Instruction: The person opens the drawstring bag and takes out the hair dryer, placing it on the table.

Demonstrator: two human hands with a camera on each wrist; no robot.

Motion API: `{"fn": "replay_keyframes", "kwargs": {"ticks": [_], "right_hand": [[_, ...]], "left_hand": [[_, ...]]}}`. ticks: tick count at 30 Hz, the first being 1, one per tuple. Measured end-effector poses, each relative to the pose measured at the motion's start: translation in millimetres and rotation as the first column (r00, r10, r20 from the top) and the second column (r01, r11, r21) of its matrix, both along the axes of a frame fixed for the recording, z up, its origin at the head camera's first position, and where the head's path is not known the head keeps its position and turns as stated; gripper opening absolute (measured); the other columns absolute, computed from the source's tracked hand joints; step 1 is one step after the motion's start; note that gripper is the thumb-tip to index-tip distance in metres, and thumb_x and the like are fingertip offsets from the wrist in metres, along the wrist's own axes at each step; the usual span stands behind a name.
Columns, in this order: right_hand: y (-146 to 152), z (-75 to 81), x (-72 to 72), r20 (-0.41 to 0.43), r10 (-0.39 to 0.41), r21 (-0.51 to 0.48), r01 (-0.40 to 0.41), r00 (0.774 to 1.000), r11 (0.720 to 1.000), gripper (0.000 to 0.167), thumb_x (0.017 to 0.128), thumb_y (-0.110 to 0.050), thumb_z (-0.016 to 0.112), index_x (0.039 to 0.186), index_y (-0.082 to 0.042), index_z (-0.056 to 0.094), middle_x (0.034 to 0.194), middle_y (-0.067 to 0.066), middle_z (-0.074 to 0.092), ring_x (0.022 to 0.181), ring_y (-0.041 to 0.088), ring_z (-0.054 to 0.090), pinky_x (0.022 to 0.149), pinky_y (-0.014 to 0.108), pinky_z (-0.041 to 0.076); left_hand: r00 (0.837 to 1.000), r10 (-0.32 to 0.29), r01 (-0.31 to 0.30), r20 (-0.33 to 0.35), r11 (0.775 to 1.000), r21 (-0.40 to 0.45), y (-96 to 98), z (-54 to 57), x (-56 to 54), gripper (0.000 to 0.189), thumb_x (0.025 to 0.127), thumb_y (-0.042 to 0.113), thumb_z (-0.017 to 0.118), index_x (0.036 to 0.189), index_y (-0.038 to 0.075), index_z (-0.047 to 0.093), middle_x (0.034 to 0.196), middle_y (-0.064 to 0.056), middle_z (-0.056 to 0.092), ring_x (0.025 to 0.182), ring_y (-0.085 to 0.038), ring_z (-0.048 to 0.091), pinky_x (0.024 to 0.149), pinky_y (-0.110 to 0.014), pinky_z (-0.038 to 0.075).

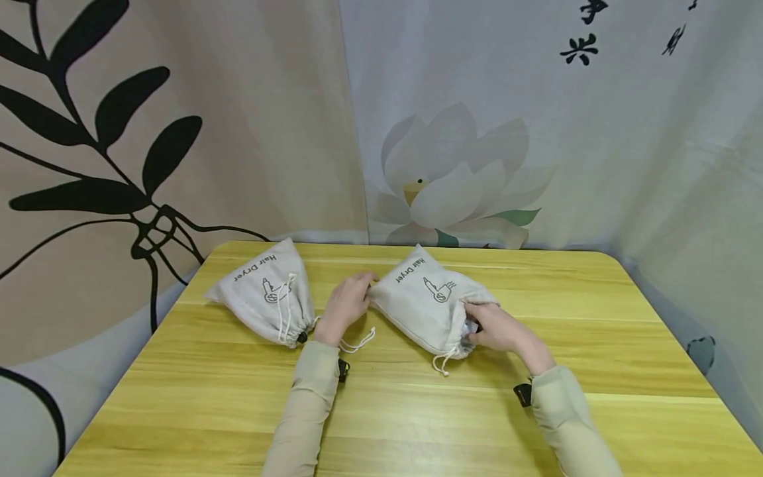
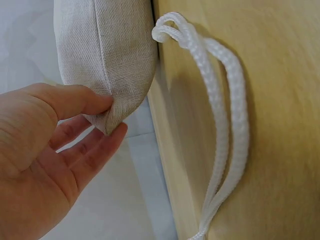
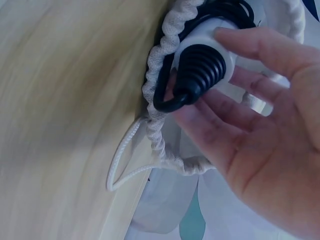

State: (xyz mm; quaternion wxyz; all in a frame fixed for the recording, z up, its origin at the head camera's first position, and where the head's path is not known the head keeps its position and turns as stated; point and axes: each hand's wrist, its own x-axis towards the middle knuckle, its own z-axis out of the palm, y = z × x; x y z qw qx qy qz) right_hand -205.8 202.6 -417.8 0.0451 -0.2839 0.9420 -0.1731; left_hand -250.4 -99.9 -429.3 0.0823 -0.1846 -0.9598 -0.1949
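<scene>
1. The bag (image 1: 432, 298) is pale, soft cloth, with "Hair Dryer" and a small dryer picture in dark ink. It looks puffy, and its mouth is gathered in wavy folds.
2. The hair dryer (image 3: 202, 67) shows a white round end with a black, ridged tip, and a black cord (image 3: 235, 12) is bunched beside it.
3. The bag lies between the two hands on the wooden table (image 1: 417, 411). One corner is at the left hand (image 1: 346, 305), and the mouth is at the right hand (image 1: 501, 329).
4. The left hand pinches that corner, thumb on one side and fingers on the other.
5. The right hand reaches into the mouth and grips the white end of the dryer, with the thumb across from the fingers.
6. The bag's thin white string (image 1: 444, 363) hangs just beside the right hand, on its left.
7. A second bag (image 1: 265, 291), with the same words, lies to the left of the left hand.
8. Most of the dryer is hidden in the cloth. The right fingertips are hard to see from the head view. The left wrist view cuts off most of the bag.
</scene>
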Motion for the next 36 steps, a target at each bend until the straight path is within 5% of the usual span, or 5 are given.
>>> {"fn": "replay_keyframes", "kwargs": {"ticks": [5,15,25,36], "right_hand": [[3.5,0.9,-0.5,0.017,0.011,0.004,-0.011,1.000,1.000,0.032,0.078,-0.010,0.070,0.107,-0.003,0.057,0.098,0.009,0.064,0.085,0.019,0.056,0.076,0.036,0.048],[12.0,4.7,1.2,0.069,0.006,0.012,-0.006,0.998,1.000,0.045,0.079,-0.009,0.070,0.122,-0.002,0.056,0.113,0.015,0.064,0.099,0.026,0.061,0.088,0.044,0.050],[22.8,7.5,3.2,0.075,0.020,-0.005,-0.019,0.997,1.000,0.022,0.080,-0.007,0.070,0.097,-0.009,0.057,0.088,0.003,0.061,0.076,0.015,0.051,0.065,0.027,0.041],[31.7,9.3,4.6,0.081,-0.003,0.021,0.001,0.997,1.000,0.031,0.081,-0.005,0.069,0.111,-0.005,0.060,0.104,0.012,0.067,0.091,0.024,0.062,0.077,0.037,0.051]], "left_hand": [[0.999,-0.007,0.007,0.036,1.000,-0.007,-1.1,2.4,1.4,0.042,0.081,-0.005,0.065,0.120,0.008,0.060,0.116,-0.014,0.066,0.095,-0.029,0.066,0.077,-0.038,0.056],[0.998,-0.017,0.016,0.060,1.000,0.022,-3.9,3.2,4.3,0.042,0.079,-0.004,0.068,0.119,0.009,0.061,0.113,-0.014,0.066,0.097,-0.028,0.065,0.080,-0.039,0.056],[0.997,-0.041,0.039,0.058,0.998,0.039,-7.8,-0.1,4.0,0.040,0.083,-0.005,0.064,0.120,0.008,0.060,0.114,-0.014,0.066,0.099,-0.028,0.065,0.082,-0.037,0.055],[0.993,-0.039,0.034,0.110,0.999,0.042,-13.4,2.9,5.1,0.038,0.083,-0.004,0.064,0.119,0.008,0.061,0.116,-0.014,0.065,0.101,-0.028,0.064,0.085,-0.038,0.055]]}}
